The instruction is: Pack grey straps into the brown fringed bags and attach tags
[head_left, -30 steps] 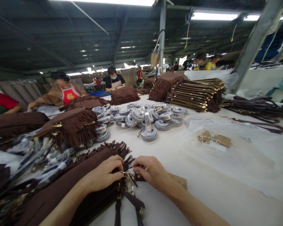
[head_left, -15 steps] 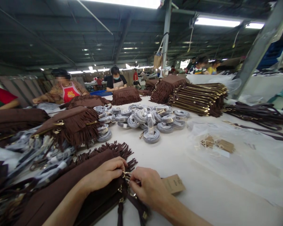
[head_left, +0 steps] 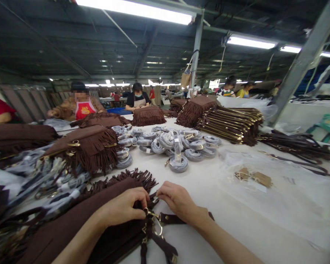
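Observation:
A dark brown fringed bag (head_left: 79,216) lies on the table in front of me, reaching to the lower left. My left hand (head_left: 123,207) pinches a small gold ring (head_left: 146,211) at the bag's right end. A gold snap hook (head_left: 154,215) sits at that ring, joined to a dark strap (head_left: 170,219) that runs right beneath my right wrist. Just above the hook, the fingertips of my right hand (head_left: 178,201) are pinched together by a small pale piece I cannot identify. More gold hardware and a short strap end (head_left: 165,247) hang below.
Coiled, wrapped straps (head_left: 178,164) lie mid-table. Fringed bags (head_left: 85,145) are piled left, with stacked zippered bags (head_left: 231,123) at the back right. Clear plastic (head_left: 286,198) holding brown tags (head_left: 253,177) covers the right side. Several people work beyond the table.
My right hand has moved up and slightly right, off the hook, which now shows beside the ring. The brown paper tag is mostly hidden behind my right wrist. My left hand stays at the ring.

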